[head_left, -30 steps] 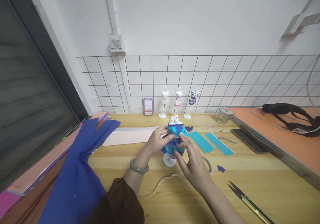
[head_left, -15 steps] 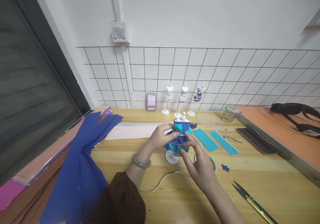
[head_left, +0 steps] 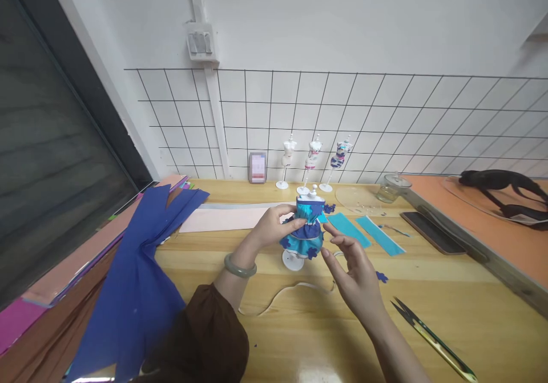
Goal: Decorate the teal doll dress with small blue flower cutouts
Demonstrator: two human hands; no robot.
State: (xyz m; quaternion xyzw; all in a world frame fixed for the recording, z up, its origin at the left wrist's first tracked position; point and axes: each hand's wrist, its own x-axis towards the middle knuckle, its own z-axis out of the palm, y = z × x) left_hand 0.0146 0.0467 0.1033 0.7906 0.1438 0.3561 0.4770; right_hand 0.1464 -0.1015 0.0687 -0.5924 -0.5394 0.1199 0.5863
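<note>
A small white dress form wears a turquoise and dark blue doll dress (head_left: 305,240), with a gathered top, a ruffle at the waist and blue flower shapes on the skirt. My left hand (head_left: 272,229) is closed around its waist from the left, thumb across the front. The form's round white base (head_left: 293,259) shows below the skirt. At the skirt's right side is my right hand (head_left: 354,269), thumb and fingers apart and holding nothing; whether a fingertip touches the hem I cannot tell. A thin white cord (head_left: 282,297) lies on the table beneath.
Thread snips (head_left: 432,337) lie at the front right, near a blue flower cutout (head_left: 382,277). Turquoise strips (head_left: 379,236) and a dark phone (head_left: 432,233) lie to the right. Several mini dress forms (head_left: 313,157) stand along the wall. Blue fabric (head_left: 132,280) covers the left.
My right hand has drawn back to the right from the skirt, its fingers spreading off the front. More of the skirt and its flowers now shows. My left hand keeps its hold.
</note>
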